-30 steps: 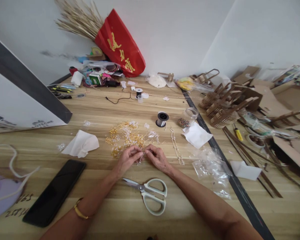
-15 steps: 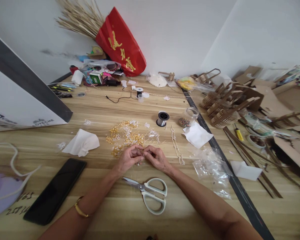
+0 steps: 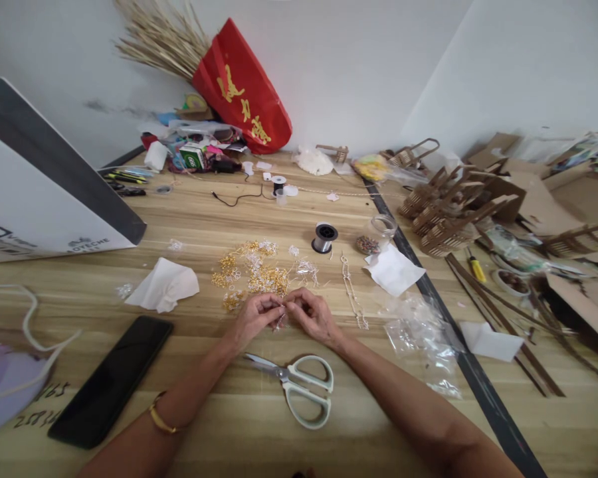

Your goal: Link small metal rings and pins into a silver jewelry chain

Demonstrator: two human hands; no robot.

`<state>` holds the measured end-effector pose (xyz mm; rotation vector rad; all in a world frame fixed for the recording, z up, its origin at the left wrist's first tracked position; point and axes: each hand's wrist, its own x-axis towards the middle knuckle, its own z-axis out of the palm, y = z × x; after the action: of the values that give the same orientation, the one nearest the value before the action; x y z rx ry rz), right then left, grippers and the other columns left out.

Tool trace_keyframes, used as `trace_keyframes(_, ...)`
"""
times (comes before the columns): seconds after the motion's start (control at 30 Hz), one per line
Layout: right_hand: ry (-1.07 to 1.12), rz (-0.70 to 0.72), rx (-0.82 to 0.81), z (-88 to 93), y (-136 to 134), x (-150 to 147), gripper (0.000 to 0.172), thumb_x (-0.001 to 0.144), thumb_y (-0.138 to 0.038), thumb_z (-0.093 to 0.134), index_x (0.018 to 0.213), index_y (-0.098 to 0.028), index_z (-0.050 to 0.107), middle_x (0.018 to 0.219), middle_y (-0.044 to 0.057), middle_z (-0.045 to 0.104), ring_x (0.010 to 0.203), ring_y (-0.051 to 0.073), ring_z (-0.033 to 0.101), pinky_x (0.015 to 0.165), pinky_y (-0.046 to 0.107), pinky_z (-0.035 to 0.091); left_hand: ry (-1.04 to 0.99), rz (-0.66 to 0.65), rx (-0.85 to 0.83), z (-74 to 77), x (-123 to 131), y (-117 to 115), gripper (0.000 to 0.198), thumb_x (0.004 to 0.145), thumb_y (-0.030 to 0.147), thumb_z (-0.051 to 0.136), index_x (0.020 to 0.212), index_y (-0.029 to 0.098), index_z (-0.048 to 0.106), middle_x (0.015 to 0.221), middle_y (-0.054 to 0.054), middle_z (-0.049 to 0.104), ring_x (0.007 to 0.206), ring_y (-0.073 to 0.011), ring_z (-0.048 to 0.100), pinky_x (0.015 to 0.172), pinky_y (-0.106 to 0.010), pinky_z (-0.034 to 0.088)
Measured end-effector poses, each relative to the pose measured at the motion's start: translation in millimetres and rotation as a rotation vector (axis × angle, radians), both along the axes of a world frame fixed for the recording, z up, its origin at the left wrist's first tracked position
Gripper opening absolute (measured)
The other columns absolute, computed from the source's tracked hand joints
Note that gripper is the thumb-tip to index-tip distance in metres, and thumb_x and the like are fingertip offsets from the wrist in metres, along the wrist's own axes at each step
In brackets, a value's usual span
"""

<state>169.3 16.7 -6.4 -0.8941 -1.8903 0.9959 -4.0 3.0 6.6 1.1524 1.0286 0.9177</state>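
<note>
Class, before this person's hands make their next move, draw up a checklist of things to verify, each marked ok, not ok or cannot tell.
1. Left hand and right hand close together, fingertips nearly meeting: ok.
2. Small strand in full view: not ok, the fingers partly hide it.
3. Right hand has its own hold on the strand: cannot tell, too small.
4. Scissors lying on the table, apart from both hands: ok.
5. Gold and silver pieces sorted by colour: not ok, mixed together.
6. Wire spool upright: ok.
</note>
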Motion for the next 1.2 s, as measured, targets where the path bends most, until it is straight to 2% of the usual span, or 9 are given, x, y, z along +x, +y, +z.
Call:
trace_keyframes(0.1, -0.022, -0.017, 0.005, 2.2, 1, -1, 0.025, 0.089, -0.036, 0.05, 0.082, -0.014, 0.059, 0.057, -0.003, 0.049, 0.049, 0.008, 0.038, 0.047, 0.02, 0.03, -0.001, 0.094, 0.001, 1.8, -3, 2, 0.026, 0.067, 0.034, 0.071, 0.08, 0.013, 0.062, 0.064, -0.002, 0.066, 0.059, -0.0134, 0.06, 0.056, -0.023, 0.047)
trace_keyframes(0.27, -0.07, -0.026, 0.023, 3.6, 2, -1, 0.025, 0.086, -0.035, 0.053, 0.078, -0.014, 0.062, 0.057, -0.003, 0.047, 0.049, 0.008, 0.036, 0.048, 0.021, 0.03, 0.027, 0.194, 0.038, 4.3, -8, 5, 0.023, 0.065, 0.034, 0.072, 0.075, 0.014, 0.067, 0.071, -0.002, 0.067, 0.063, -0.013, 0.058, 0.06, -0.023, 0.047)
trace_keyframes(0.43, -0.063, -0.056, 0.046, 2.2, 4, -1, 0.025, 0.087, -0.033, 0.051, 0.078, -0.014, 0.062, 0.058, -0.002, 0.05, 0.05, 0.008, 0.038, 0.049, 0.021, 0.031, 0.058, 0.187, 0.053, 5.4, -10, 6, 0.023, 0.065, 0.036, 0.072, 0.075, 0.016, 0.071, 0.074, -0.003, 0.069, 0.069, -0.0148, 0.059, 0.066, -0.025, 0.048)
trace_keyframes(0.6, -0.036, -0.06, 0.047, 1.0, 4, -1, 0.024, 0.088, -0.033, 0.05, 0.078, -0.014, 0.061, 0.059, -0.001, 0.05, 0.051, 0.009, 0.038, 0.05, 0.021, 0.031, 0.025, 0.155, 0.077, -0.3, -12, 6, 0.021, 0.071, 0.034, 0.068, 0.081, 0.016, 0.072, 0.078, -0.004, 0.071, 0.072, -0.0154, 0.061, 0.068, -0.026, 0.049)
trace_keyframes(0.83, 0.015, -0.073, 0.035, -1.2, 5, 0, 0.024, 0.088, -0.034, 0.049, 0.076, -0.014, 0.058, 0.06, -0.002, 0.049, 0.053, 0.009, 0.04, 0.051, 0.022, 0.031, -0.024, 0.17, 0.021, 0.5, -10, 6, 0.024, 0.066, 0.03, 0.072, 0.084, 0.014, 0.071, 0.073, -0.004, 0.072, 0.066, -0.0152, 0.064, 0.066, -0.027, 0.051)
trace_keyframes(1.2, 0.014, -0.063, 0.012, 0.4, 4, -1, 0.025, 0.087, -0.035, 0.049, 0.076, -0.015, 0.058, 0.054, -0.004, 0.042, 0.05, 0.009, 0.036, 0.048, 0.022, 0.029, -0.062, 0.134, -0.018, 1.9, -10, 4, 0.034, 0.071, 0.033, 0.067, 0.098, 0.013, 0.07, 0.102, -0.011, 0.071, 0.065, -0.0162, 0.067, 0.059, -0.027, 0.053)
